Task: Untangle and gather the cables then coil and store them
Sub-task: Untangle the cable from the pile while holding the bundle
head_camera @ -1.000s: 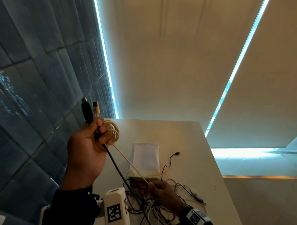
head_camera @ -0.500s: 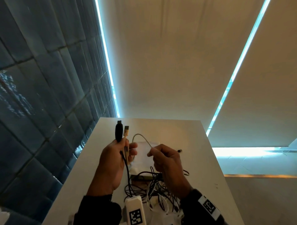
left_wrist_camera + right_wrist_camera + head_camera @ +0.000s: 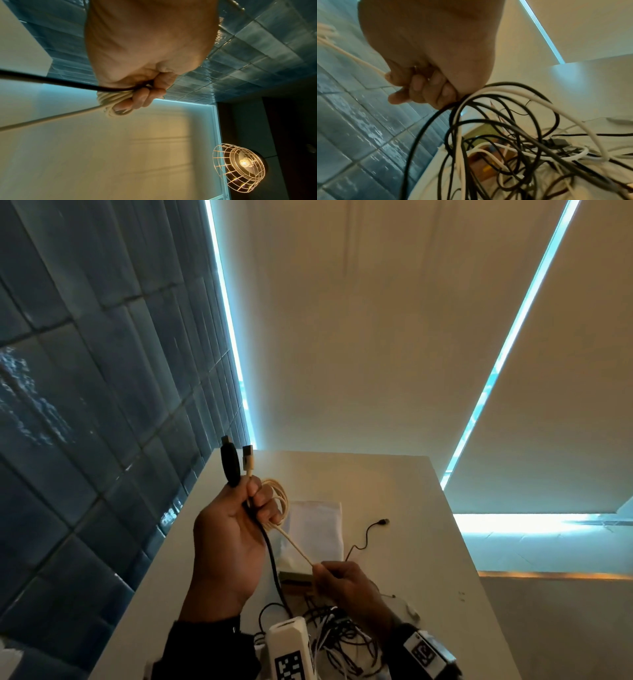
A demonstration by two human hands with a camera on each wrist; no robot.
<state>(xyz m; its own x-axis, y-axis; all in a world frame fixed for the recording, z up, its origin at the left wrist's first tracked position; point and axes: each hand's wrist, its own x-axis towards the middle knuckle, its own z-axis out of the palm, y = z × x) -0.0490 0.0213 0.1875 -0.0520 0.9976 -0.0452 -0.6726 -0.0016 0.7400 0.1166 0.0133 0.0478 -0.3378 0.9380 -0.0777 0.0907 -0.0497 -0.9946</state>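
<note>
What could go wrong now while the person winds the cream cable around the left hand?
1. The cream cable runs taut to the right hand, which sits at the tangled pile; pulling may tighten knots or drag the pile.
2. The left hand also grips a black cable, so the loops might trap it.

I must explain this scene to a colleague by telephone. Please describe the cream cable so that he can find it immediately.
Find the white table, then the raised left hand above its near end. The cream cable is looped around its fingers and runs taut down to the right hand. The black cable beside it is uncoiled.
</note>
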